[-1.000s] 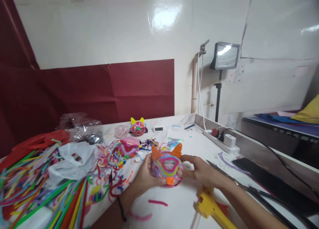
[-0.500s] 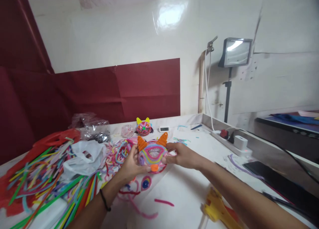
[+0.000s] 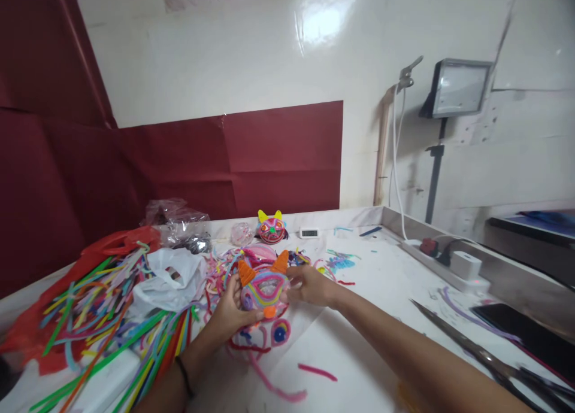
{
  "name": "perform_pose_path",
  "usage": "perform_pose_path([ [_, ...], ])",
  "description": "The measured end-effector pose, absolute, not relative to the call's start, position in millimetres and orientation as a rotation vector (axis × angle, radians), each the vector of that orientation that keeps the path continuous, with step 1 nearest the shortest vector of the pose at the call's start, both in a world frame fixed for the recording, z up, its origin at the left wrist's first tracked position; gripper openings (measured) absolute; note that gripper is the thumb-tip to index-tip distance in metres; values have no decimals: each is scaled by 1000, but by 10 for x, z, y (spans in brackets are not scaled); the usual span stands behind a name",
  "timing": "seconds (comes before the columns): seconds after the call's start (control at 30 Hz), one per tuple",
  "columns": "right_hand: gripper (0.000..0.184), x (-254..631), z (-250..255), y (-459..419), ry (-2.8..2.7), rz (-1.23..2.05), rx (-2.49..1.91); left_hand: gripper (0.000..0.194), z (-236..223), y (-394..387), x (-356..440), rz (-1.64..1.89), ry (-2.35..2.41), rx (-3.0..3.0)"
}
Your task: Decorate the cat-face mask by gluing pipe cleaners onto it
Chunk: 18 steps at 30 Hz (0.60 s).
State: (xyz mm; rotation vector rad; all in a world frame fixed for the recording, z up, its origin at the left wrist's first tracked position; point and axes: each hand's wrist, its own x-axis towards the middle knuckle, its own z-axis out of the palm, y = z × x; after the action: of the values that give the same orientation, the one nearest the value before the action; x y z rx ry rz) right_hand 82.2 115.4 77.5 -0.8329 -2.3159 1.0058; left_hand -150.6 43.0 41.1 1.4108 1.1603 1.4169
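Between both hands is an upright pipe-cleaner animal mask [image 3: 266, 287] with orange ears, pink and yellow bands and an orange nose. My left hand [image 3: 231, 308] grips its left side, thumb near the nose. The fingers of my right hand [image 3: 309, 286] close on its right edge, below the right ear. Just under the mask lies a clear sheet with a blue-and-pink pipe-cleaner eye [image 3: 281, 333] on it. Loose pink pipe cleaners [image 3: 317, 372] lie nearer me on the white table.
Many pipe cleaners [image 3: 90, 305] and a white plastic bag [image 3: 168, 281] cover the left side. A finished mask with yellow ears [image 3: 272, 228] and a small digital clock [image 3: 309, 233] stand at the back. Scissors [image 3: 471, 347], a phone [image 3: 525, 335] and a power strip [image 3: 471, 281] are at right.
Both hands and the mask have moved left over the table, and the view has turned left. The sheet with the blue eye now shows below the mask. Both hands keep their hold.
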Motion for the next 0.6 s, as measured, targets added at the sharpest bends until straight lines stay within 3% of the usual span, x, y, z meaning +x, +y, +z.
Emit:
perform_pose_path([
  [0.4, 27, 689, 649, 1282, -2288, 1099, -881, 99, 292, 482, -1554, 1441, 1201, 1340],
  [0.6, 28, 653, 647, 1317, -2192, 1138, -906, 91, 305, 516, -1554, 1456, 1166, 1332],
])
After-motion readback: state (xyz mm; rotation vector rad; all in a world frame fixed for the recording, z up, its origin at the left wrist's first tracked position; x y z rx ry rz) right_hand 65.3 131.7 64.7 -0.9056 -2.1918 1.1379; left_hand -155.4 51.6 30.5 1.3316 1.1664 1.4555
